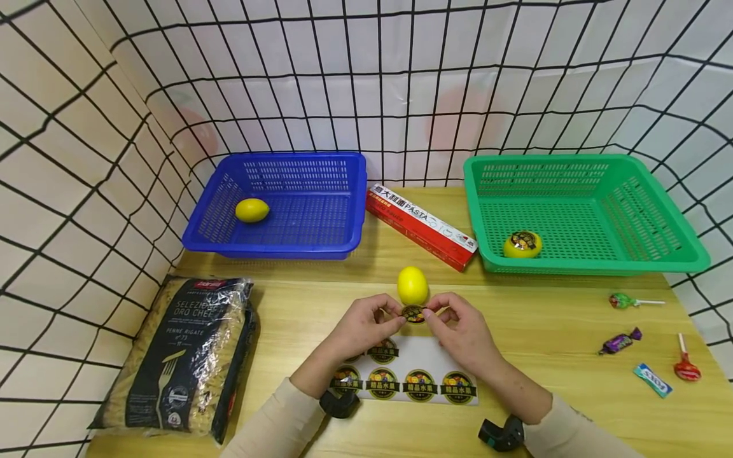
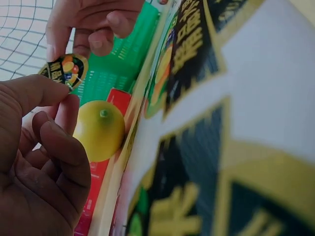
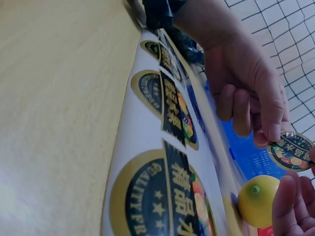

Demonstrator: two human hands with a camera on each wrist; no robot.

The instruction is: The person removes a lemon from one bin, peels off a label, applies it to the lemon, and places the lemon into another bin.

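Note:
Between both hands is a round black-and-gold fruit sticker [image 1: 413, 313]. My left hand [image 1: 366, 324] pinches its left edge between thumb and forefinger, and my right hand [image 1: 460, 331] pinches the right edge the same way. Just beyond the sticker a yellow lemon [image 1: 412, 286] rests on the table. Under the hands lies a white sheet of stickers [image 1: 420, 362], partly covered by them; several matching labels are on it. In the left wrist view the held sticker [image 2: 69, 73] appears above the lemon [image 2: 101, 130], apart from the sheet.
A blue basket [image 1: 275, 248] at back left holds one lemon [image 1: 252, 210]; a green basket [image 1: 584, 267] at back right holds a stickered lemon [image 1: 522, 244]. Between them lies a red pasta box [image 1: 420, 226]. A penne bag [image 1: 177, 356] lies left, wrapped candies [image 1: 620, 342] right.

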